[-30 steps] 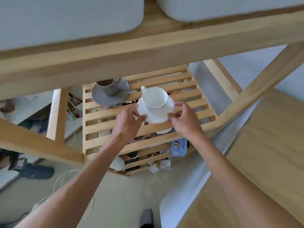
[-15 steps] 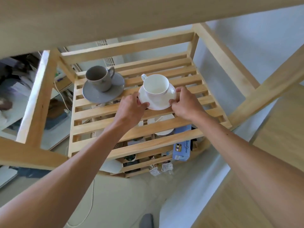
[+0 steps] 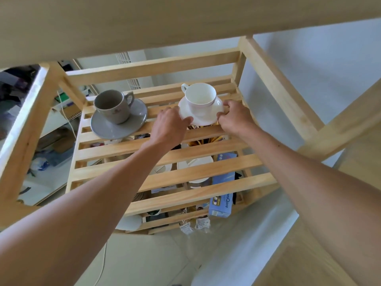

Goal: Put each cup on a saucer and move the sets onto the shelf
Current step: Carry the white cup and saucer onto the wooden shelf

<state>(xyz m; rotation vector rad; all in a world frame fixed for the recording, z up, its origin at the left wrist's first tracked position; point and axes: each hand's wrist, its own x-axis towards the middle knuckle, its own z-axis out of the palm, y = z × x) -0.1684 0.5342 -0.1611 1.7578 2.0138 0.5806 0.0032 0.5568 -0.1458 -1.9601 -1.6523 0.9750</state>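
Note:
A white cup (image 3: 199,97) stands on a white saucer (image 3: 204,116) at the back right of the slatted wooden shelf (image 3: 185,174). My left hand (image 3: 169,125) grips the saucer's left rim, and my right hand (image 3: 235,115) grips its right rim. The saucer sits on or just above the slats; I cannot tell which. To the left, a grey cup (image 3: 113,106) rests on a grey saucer (image 3: 107,129) on the same shelf, untouched.
A wooden top board (image 3: 144,23) overhangs the shelf close above. Frame posts (image 3: 276,79) rise at the right and left. Below the slats lie white dishes (image 3: 195,164), a blue box (image 3: 221,203) and small packets. A white wall stands behind.
Both hands have carried the white cup and saucer deeper and to the right over the shelf, from mid-shelf to the back slats. The view has dropped under the top board.

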